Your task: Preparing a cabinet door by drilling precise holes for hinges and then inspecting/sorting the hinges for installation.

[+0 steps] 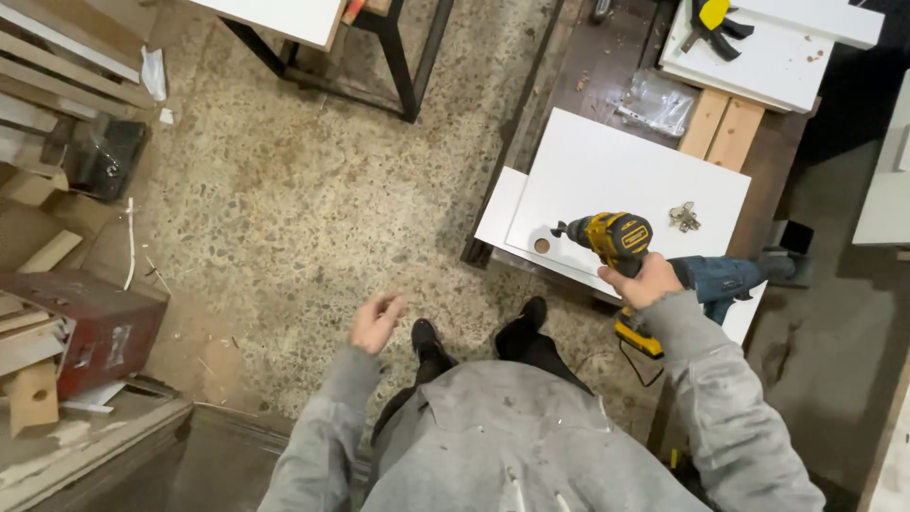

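My right hand (pixel 646 281) grips the handle of a yellow and black cordless drill (pixel 611 237), whose chuck points left over a white panel (pixel 626 175) on the workbench. A round hole (pixel 542 246) is cut near the panel's front left corner, just left of the drill tip. A small metal hinge (pixel 682 218) lies on the panel to the right of the drill. My left hand (pixel 376 320) hangs free over the floor with loosely curled fingers and holds nothing.
A blue power tool (pixel 725 277) lies beside my right hand at the bench edge. Further back are wood strips (pixel 720 128), a plastic bag of fittings (pixel 654 102), a clamp (pixel 711 24) on more white panels. A red box (pixel 95 327) and timber scraps stand at left.
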